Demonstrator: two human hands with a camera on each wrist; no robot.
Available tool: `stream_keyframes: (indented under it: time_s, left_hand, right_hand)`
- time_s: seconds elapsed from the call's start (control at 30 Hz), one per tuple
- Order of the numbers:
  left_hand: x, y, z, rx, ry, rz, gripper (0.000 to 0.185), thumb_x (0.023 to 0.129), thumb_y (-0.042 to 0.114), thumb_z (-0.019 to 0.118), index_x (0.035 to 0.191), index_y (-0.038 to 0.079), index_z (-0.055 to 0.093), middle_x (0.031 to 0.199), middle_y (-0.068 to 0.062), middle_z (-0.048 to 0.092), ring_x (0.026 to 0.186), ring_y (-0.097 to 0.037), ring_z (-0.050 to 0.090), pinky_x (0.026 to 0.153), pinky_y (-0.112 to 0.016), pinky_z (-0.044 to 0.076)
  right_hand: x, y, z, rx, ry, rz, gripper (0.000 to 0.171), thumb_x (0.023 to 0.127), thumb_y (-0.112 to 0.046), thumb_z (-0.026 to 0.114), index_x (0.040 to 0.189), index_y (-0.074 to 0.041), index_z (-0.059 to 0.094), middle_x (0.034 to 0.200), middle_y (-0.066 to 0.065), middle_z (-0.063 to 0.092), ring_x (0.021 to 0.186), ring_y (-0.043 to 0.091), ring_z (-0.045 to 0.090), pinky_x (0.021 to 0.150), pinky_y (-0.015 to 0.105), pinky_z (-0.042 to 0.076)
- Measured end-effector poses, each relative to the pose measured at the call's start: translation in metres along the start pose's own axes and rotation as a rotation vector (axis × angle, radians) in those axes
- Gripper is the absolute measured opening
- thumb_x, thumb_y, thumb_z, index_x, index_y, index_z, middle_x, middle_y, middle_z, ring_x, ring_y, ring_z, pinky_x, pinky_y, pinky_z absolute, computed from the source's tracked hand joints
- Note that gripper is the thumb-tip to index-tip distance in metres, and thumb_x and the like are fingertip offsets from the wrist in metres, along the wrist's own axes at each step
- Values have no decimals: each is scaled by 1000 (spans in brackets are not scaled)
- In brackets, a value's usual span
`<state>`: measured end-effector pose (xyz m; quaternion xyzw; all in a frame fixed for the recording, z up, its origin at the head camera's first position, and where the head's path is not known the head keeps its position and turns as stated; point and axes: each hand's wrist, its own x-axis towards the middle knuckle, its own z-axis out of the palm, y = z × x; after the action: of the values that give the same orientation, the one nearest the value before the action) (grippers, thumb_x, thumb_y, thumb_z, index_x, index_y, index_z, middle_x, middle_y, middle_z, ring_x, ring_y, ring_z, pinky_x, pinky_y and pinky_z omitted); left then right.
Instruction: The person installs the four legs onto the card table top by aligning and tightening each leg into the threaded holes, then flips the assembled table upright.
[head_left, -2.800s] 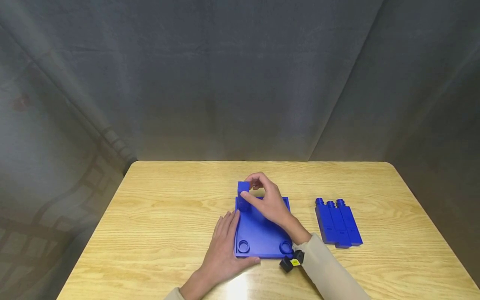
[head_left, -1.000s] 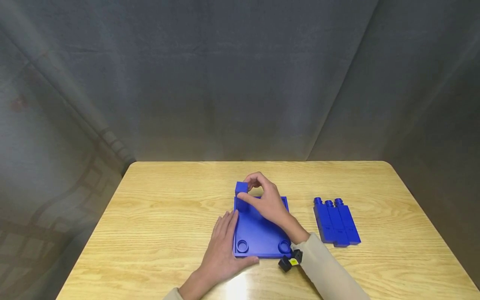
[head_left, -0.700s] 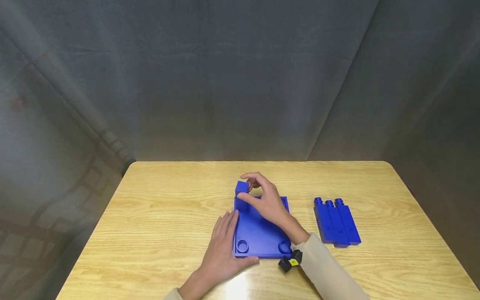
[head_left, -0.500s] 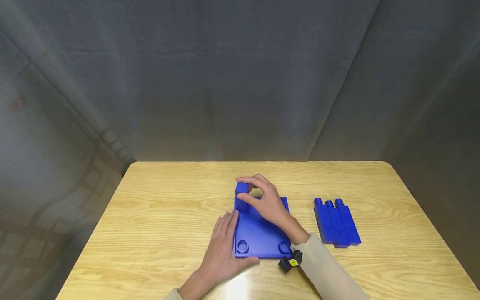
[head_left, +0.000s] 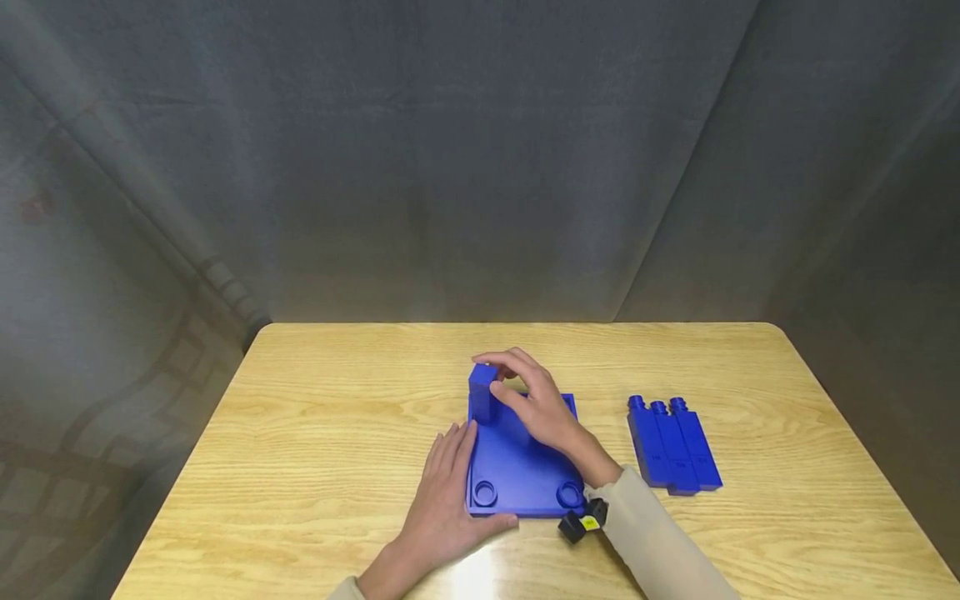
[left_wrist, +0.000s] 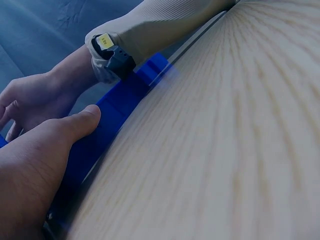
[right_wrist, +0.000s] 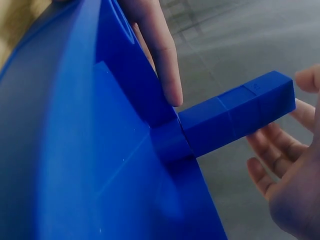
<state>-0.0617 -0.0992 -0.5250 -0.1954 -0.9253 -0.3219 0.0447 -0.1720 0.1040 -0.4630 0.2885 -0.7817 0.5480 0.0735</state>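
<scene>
A blue square leg (head_left: 482, 393) stands upright in the far left corner socket of a blue square panel (head_left: 525, 467). My right hand (head_left: 543, 408) is around the top of the leg, its index finger behind and its thumb off the front face. The right wrist view shows those fingers loosely spread beside the leg (right_wrist: 240, 112), with a gap at its end. My left hand (head_left: 442, 508) braces the panel, straight fingers along its left edge and thumb at its near edge. In the left wrist view the thumb (left_wrist: 82, 122) rests against the panel's side (left_wrist: 107, 115).
Several round sockets mark the panel's corners; the two near ones show plainly. Three more blue legs (head_left: 675, 450) with threaded ends lie side by side to the right on the wooden table (head_left: 315, 433). A black wrist device (head_left: 581, 525) overhangs the panel's near right corner. Grey curtains surround the table.
My right index finger has reached over behind the leg's top, and the thumb has come away from its front. The leg has turned slightly. My left hand has stayed put.
</scene>
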Motion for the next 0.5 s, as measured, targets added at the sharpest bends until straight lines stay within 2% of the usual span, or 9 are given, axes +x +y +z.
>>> stream_keyframes:
  time_s: [0.1,0.37,0.5]
  left_hand:
    - [0,0,0,0,4,5,136,78,74,88,176,5,23,175,-25,37,165,-44,30,137,-59,20]
    - [0,0,0,2,0,-4,136,78,74,88,177,5,23,176,-24,37,166,-43,29,138,-58,20]
    - [0,0,0,2,-3,-8,136,79,74,88,177,5,23,176,-25,36,166,-44,29,138,-59,20]
  right_hand:
    - [0,1,0,3,6,2,36,109,-12,63,145,-11,71,129,5,73,113,20,64,102,57,57]
    - [2,-1,1,11,44,39,30,103,-9,75,133,-7,70,129,9,73,116,27,67,101,54,59]
    - [2,-1,2,9,55,67,29,101,-9,79,128,-6,68,122,9,73,112,27,69,102,55,59]
